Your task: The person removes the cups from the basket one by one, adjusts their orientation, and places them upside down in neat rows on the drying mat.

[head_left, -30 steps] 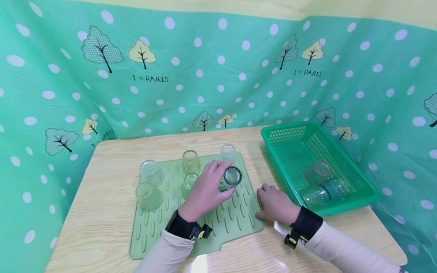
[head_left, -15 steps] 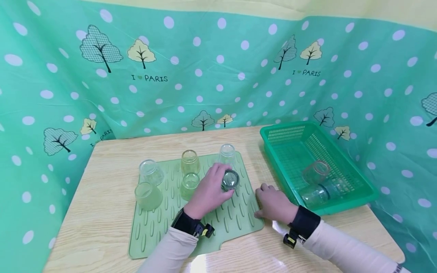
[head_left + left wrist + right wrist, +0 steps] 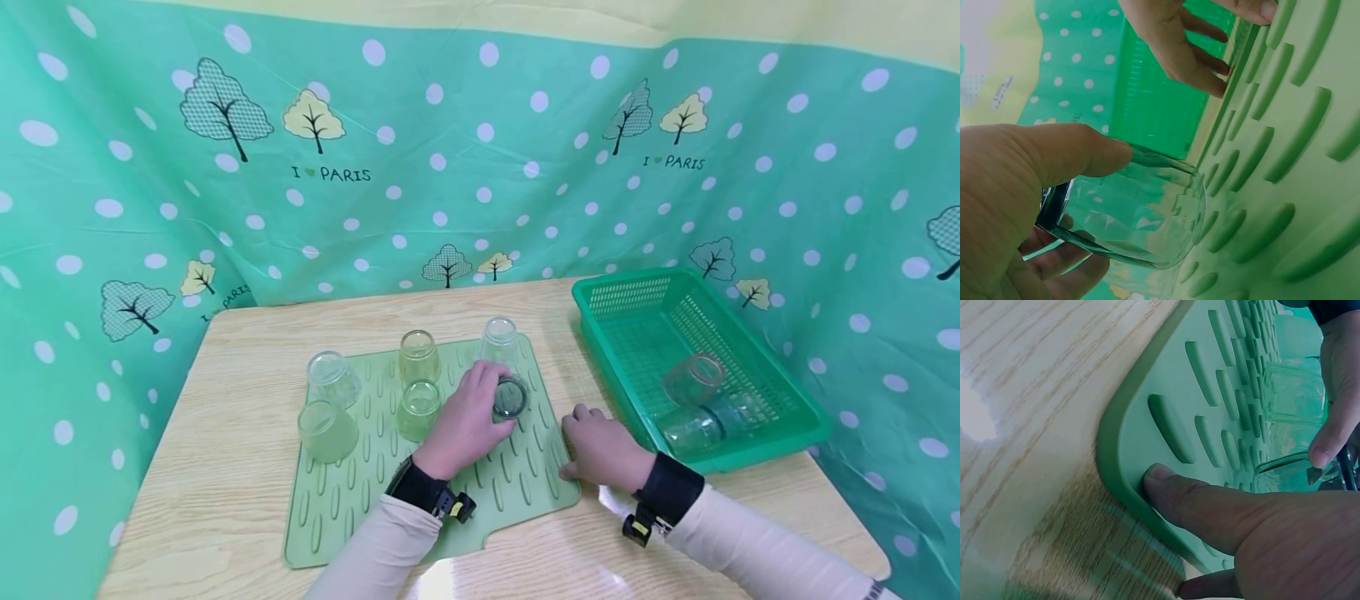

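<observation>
From the head camera: the left hand (image 3: 465, 421) grips a clear, green-tinted glass tumbler (image 3: 511, 397) turned upside down, dark base up and towards the camera, long axis close to upright, over the right half of the pale green ribbed rubber draining mat (image 3: 517, 487). Fingers are curled round the tumbler's wall. The right hand (image 3: 603, 450) lies flat at the mat's right edge on the light wood-grain tabletop (image 3: 225, 500), fingers relaxed and holding nothing. Crowding the tumbler on the mat are five more inverted glasses: a clear one (image 3: 500, 340) just behind it, a yellowish one (image 3: 419, 357), a small green one (image 3: 417, 409) just beside the hand, and two at the left (image 3: 333, 379) (image 3: 327, 431). To the right sits a green plastic mesh basket (image 3: 615, 329) with a glass (image 3: 696, 379) and a jar lying on its side (image 3: 693, 429) inside.

Left wrist view: thumb on top, fingers (image 3: 1054, 275) beneath, clamped on the tumbler (image 3: 1141, 212) near its base; its open mouth faces the mat's ridges (image 3: 1285, 162), rim right at the surface, though contact cannot be told. The other hand (image 3: 1175, 40) shows beyond, at the mat's edge.

Right wrist view: a fingertip (image 3: 1160, 478) presses the mat's raised rim (image 3: 1113, 444) by its rounded corner, wood grain alongside. Glasses show blurred on the far side, behind the left hand's fingers (image 3: 1335, 419).
</observation>
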Motion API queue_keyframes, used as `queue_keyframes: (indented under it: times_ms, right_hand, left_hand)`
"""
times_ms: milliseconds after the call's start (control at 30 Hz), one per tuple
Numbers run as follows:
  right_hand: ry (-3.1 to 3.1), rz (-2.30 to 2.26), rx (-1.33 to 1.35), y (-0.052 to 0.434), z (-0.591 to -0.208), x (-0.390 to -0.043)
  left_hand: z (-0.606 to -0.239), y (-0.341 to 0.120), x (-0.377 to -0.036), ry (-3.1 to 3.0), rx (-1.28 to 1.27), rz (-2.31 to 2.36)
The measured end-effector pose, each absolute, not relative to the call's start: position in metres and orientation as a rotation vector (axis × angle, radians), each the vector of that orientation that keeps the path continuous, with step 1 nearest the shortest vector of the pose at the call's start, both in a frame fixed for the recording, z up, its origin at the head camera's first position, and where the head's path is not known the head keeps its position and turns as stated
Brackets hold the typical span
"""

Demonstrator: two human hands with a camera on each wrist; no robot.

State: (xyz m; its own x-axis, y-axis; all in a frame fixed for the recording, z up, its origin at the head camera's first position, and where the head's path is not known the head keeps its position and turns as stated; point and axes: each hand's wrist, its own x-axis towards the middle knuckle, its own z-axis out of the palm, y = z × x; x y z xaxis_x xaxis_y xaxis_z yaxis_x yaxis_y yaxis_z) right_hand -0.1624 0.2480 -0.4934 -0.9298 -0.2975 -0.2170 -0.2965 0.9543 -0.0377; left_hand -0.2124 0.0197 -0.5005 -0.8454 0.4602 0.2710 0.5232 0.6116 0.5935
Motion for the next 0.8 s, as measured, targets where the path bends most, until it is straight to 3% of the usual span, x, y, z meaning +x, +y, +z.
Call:
queue_keyframes:
  times_ms: [800]
  right_hand:
    - [2.887, -0.026, -0.424, 0.249, -0.496, -0.164]
  left_hand:
    - [-0.504, 0.030, -0.227, -2.821, -0.868, -1.029]
